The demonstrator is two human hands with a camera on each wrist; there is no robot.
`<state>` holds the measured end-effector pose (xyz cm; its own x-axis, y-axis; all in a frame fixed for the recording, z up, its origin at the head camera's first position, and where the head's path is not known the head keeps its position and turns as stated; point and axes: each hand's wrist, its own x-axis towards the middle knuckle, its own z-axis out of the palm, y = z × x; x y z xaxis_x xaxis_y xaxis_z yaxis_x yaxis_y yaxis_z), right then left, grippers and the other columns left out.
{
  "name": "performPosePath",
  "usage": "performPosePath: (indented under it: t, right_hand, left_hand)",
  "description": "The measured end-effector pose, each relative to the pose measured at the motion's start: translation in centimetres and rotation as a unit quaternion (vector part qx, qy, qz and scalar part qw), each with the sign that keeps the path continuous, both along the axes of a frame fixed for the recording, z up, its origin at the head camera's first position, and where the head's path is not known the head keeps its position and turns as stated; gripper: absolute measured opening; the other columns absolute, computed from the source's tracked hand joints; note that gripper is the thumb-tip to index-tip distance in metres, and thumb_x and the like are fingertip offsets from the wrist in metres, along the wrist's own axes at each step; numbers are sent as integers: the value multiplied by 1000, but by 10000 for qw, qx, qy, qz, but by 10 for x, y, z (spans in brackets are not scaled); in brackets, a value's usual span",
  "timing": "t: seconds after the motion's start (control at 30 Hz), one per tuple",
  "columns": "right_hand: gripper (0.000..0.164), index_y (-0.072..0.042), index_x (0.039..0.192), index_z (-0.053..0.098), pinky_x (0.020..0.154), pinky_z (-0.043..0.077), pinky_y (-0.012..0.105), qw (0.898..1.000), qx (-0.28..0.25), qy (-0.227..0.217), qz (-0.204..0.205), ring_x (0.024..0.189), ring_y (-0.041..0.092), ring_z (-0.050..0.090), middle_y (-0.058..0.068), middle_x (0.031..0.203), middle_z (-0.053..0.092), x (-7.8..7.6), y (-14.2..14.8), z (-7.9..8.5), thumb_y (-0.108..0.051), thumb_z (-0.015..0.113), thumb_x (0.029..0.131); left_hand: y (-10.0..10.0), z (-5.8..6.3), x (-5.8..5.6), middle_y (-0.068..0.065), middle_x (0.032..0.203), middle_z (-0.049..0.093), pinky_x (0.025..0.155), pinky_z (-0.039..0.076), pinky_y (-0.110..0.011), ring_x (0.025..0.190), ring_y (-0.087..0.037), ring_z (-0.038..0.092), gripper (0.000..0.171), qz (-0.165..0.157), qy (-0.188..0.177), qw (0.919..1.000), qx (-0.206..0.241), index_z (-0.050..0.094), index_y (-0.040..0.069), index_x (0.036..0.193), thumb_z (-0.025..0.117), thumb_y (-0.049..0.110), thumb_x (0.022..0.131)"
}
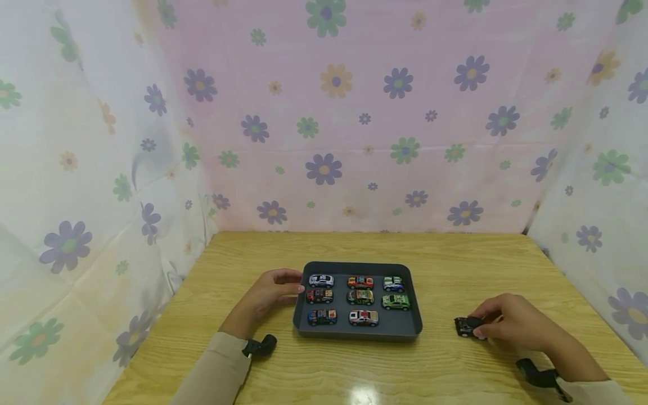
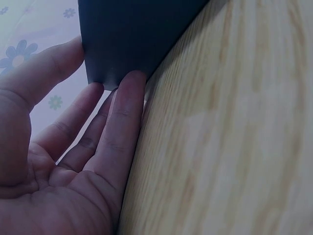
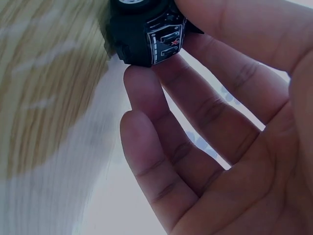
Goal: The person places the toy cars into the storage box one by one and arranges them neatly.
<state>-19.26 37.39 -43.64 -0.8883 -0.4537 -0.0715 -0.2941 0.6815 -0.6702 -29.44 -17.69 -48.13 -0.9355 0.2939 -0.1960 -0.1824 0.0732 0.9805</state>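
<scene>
A dark grey rectangular tray [image 1: 356, 333] stands on the table, with several small toy cars in rows inside it. My left hand [image 1: 270, 292] is at its left end; in the left wrist view the fairly straight fingers [image 2: 120, 117] touch the outer wall of the tray [image 2: 132, 39]. Right of the tray, my right hand [image 1: 516, 320] pinches a black toy car [image 1: 463, 326] between thumb and fingers, low over the wood. The right wrist view shows one end of that black toy car [image 3: 146, 39], with a white-outlined pattern and a red star, while the lower fingers extend beneath it.
Inside the tray are a white car [image 1: 321, 280], a red-orange car [image 1: 360, 282], a green car [image 1: 395, 302], a blue-red car [image 1: 322, 316] and others. Flowered cloth [image 1: 354, 185] hangs behind and at both sides of the wooden table [image 1: 263, 247].
</scene>
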Motion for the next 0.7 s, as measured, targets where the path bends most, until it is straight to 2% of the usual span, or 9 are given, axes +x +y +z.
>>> performPosePath:
  t: [0.13, 0.27, 0.7]
  right_hand:
    - [32, -9, 112, 77, 65, 58, 25, 10000, -3, -44, -11, 79, 4, 70, -6, 94, 77, -2, -4, 0, -31, 81, 90]
    - [31, -10, 112, 78, 65, 59, 25, 9998, 47, 162, -38, 79, 4, 70, -8, 92, 77, -4, -8, 3, -32, 80, 91]
    - [29, -16, 113, 78, 65, 58, 25, 9967, 207, 698, -352, 80, 4, 69, -10, 94, 76, -13, -24, 25, -38, 78, 94]
  left_hand:
    - [0, 0, 0, -17, 131, 66, 94, 62, -44, 111, -25, 70, 51, -14, 10, 10000, 1, 64, -1, 133, 84, 11, 88]
    - [-1, -1, 0, -17, 131, 66, 94, 62, -44, 111, -25, 70, 51, 0, 24, 10000, -38, 64, 0, 133, 84, 12, 88]
    - [0, -1, -1, -17, 132, 66, 94, 62, -43, 111, -25, 70, 52, 13, 18, 10000, -61, 64, 0, 133, 85, 13, 87]
